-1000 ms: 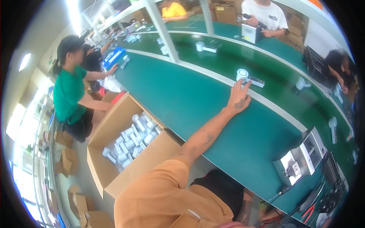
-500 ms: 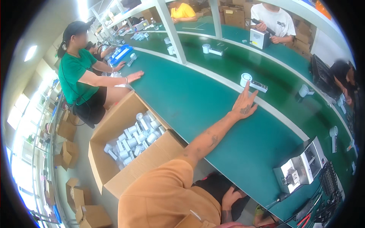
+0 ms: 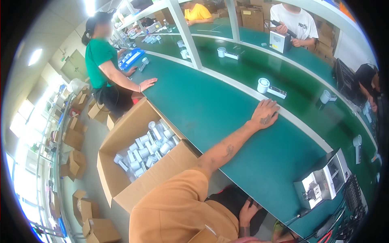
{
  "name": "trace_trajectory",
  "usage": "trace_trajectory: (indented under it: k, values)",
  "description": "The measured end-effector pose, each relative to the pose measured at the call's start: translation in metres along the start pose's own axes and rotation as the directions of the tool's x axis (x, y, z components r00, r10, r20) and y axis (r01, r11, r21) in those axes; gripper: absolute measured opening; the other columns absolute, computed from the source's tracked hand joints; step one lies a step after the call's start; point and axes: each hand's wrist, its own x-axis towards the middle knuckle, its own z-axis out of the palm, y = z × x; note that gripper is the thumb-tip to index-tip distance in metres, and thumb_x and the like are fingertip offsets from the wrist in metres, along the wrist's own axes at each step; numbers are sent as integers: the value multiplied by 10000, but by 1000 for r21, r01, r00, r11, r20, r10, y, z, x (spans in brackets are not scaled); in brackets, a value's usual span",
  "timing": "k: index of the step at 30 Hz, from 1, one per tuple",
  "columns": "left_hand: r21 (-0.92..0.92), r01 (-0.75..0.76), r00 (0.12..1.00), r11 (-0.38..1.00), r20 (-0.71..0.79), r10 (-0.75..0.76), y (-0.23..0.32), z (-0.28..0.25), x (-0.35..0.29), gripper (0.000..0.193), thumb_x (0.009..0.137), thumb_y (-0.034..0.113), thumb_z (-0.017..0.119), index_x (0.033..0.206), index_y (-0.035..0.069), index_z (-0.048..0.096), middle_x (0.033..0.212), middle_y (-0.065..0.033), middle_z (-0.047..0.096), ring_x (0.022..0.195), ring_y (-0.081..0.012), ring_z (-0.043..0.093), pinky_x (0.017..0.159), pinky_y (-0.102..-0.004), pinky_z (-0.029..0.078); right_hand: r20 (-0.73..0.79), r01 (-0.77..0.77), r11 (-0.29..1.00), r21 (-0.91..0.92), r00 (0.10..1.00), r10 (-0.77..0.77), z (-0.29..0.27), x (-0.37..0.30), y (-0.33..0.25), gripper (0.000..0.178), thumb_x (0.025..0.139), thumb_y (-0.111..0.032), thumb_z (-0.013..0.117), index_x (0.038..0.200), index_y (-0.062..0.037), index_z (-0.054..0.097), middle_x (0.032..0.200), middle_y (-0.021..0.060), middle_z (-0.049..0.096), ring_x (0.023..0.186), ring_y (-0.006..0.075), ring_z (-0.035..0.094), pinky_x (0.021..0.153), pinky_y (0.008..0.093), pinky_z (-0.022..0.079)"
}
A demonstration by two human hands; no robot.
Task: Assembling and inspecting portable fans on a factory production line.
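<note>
My left hand [image 3: 265,114], on an outstretched tattooed arm, rests palm down at the far edge of the green table [image 3: 194,97]. Its fingers lie close together by the pale metal rail [image 3: 291,117], with nothing held. Just beyond them, on the dark green belt [image 3: 243,73], a white-grey device with a round head and flat handle [image 3: 264,85] lies apart from the fingertips. Low in my lap is my right hand [image 3: 248,213], its fingers curled near dark cloth; what they hold, if anything, I cannot make out.
An open carton [image 3: 154,178] of similar devices stands left of my arm. A grey machine with a lit bay [image 3: 322,180] sits at the right, near cables and a keyboard [image 3: 351,188]. A person in green [image 3: 101,56] stands at the left; a white metal post [image 3: 184,34] rises from the rail.
My left hand has drawn back from beside the device and come down, its spread fingers now closer together. The person in green has turned away. My right hand stays in my lap.
</note>
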Motion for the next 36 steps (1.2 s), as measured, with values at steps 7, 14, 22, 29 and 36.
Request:
trace_trajectory:
  k: [7, 14, 22, 29, 36]
  values:
    - [-7, 4, 1000, 1000, 6, -4, 0, -4, -4, 319, 917, 238, 580, 1192, 95, 659, 1361, -158, 552, 1334, -353, 443, 1143, -465, 309, -127, 24, 999, 24, 992, -21, -12, -3, 4, 351, 975, -143, 546, 1231, 93, 589, 1229, 320, 591, 1120, 476, 551, 1015, 520, 373]
    - [-13, -18, 1000, 1000, -9, 18, 4, -3, 3, 320, 922, 244, 578, 1197, 103, 663, 1355, -156, 553, 1343, -343, 433, 1136, -450, 306, -4, -46, 996, 79, 999, 47, 7, 8, 6, 308, 976, -129, 523, 1165, 97, 611, 1182, 312, 614, 1090, 469, 563, 967, 499, 411]
    - [12, -28, 999, 1000, -42, 29, 0, 0, 0, 301, 897, 236, 596, 1157, 107, 678, 1343, -162, 556, 1314, -339, 455, 1132, -461, 313, -5, -48, 986, 157, 999, 49, -9, 4, 7, 305, 972, -107, 540, 1220, 55, 612, 1252, 289, 587, 1154, 472, 519, 1020, 533, 350]
    - [31, -24, 1000, 999, -10, 24, -1, -3, -4, 307, 912, 228, 604, 1190, 113, 665, 1346, -163, 556, 1309, -354, 463, 1110, -462, 336, -164, -20, 999, 26, 986, 24, -9, -2, 14, 318, 984, -114, 538, 1230, 83, 583, 1289, 292, 563, 1154, 457, 523, 1009, 486, 384]
    - [-30, -41, 999, 999, -20, 40, 10, -4, 4, 300, 924, 242, 580, 1174, 104, 674, 1352, -157, 553, 1320, -349, 449, 1119, -466, 329, 17, -83, 986, 143, 997, 81, 2, 2, 18, 302, 989, -108, 524, 1206, 90, 594, 1227, 280, 600, 1115, 443, 552, 993, 485, 396]
